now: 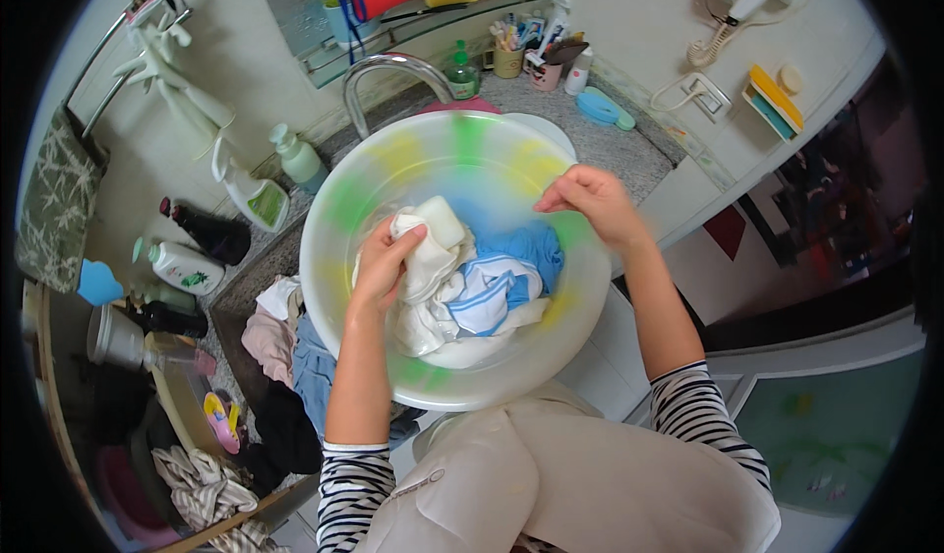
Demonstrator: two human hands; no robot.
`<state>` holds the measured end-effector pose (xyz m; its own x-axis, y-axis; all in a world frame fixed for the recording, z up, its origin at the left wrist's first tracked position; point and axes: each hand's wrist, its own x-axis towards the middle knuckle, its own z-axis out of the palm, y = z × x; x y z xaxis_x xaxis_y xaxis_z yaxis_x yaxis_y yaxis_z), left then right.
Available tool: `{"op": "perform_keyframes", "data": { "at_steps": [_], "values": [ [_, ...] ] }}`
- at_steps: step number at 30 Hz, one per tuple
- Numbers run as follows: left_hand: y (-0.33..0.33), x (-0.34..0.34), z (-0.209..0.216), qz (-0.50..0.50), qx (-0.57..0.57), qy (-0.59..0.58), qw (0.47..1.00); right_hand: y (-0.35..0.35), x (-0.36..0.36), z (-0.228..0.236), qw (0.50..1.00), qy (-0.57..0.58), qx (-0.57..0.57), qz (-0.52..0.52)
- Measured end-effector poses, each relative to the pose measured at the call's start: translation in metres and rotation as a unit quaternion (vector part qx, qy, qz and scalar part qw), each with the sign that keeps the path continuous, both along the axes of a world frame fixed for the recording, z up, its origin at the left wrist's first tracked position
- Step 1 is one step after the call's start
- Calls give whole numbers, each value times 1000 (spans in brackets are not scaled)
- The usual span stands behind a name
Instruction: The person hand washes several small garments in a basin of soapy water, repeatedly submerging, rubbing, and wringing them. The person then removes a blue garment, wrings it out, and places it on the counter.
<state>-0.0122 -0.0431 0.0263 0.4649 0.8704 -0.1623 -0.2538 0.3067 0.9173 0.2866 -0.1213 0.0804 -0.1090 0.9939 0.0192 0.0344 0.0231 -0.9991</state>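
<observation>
1. Left hand point(382, 266), just right of clothes point(270, 342) heaped outside the basin point(587, 307), grasped a bunched white cloth point(430, 263) inside it.
2. Blue-and-white cloth point(487, 295) lay mid-basin, in neither hand; the handling looked partway, with pieces left and nothing evidently finished.
3. Right hand point(598, 204) hung over the basin's right side, fingers bent; whether they pinched anything, I could not tell.

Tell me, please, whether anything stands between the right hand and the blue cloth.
Nothing visible does: the right hand hovers over the right of the basin, where the blue cloth lies exposed.
</observation>
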Motion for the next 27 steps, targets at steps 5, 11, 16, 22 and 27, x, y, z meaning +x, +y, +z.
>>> {"op": "perform_keyframes", "data": {
  "at_steps": [5,11,16,22,27],
  "values": [
    [0,4,-6,-36,-27,-72,996,48,-130,-44,969,-85,211,-96],
    [4,0,-16,97,-90,-118,984,51,-197,-45,924,-186,307,-131],
    [-5,3,-4,111,-91,-79,987,77,-204,-54,968,-136,144,-154],
    [-6,7,-19,22,31,-31,999,98,-168,-63,991,-66,6,-116],
    [-8,11,2,78,1,-53,995,78,-180,-74,974,39,112,-194]
  ]
}}
